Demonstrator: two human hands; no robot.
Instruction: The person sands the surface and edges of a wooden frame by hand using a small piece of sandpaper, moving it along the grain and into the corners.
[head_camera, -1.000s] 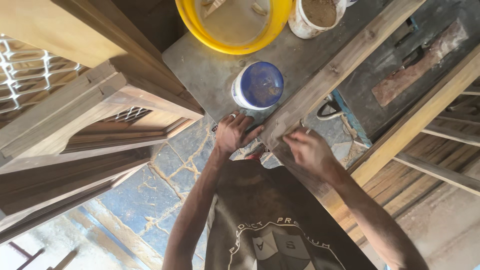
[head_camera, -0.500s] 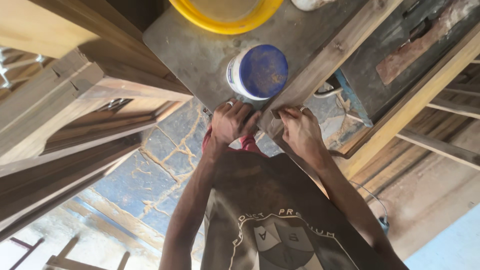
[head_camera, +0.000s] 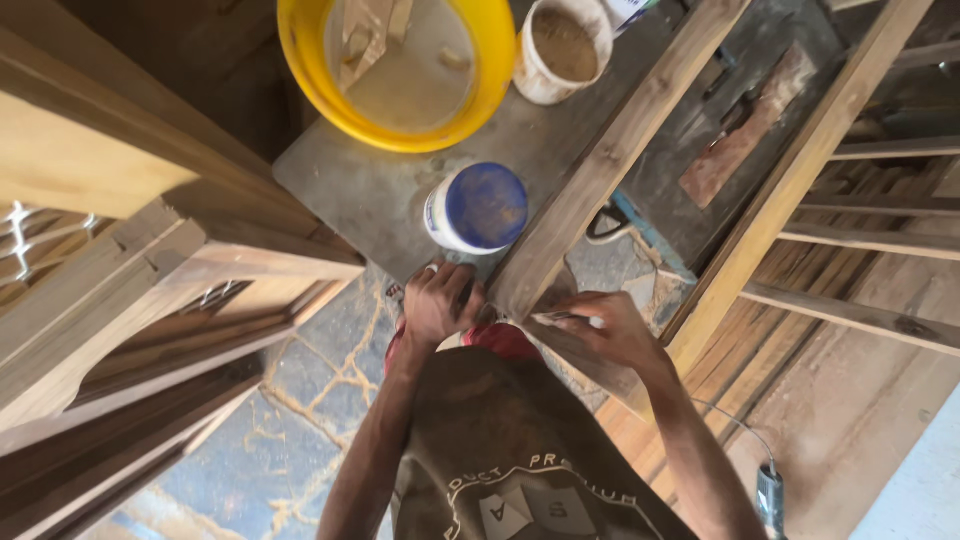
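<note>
Seen from above. The left hand (head_camera: 440, 302) is curled over the table (head_camera: 340, 185) edge beside the near end of a long wooden plank (head_camera: 600, 170), just below a blue-lidded tub (head_camera: 478, 208). The right hand (head_camera: 605, 325) pinches a thin tool (head_camera: 565, 318) at the plank's end. The plank looks stiff and fairly heavy, best gripped by its long edges.

the yellow basin (head_camera: 400, 120) is cut off by the top edge; a small flat tool in the right hand (head_camera: 605, 330) is too blurred to identify.
</note>
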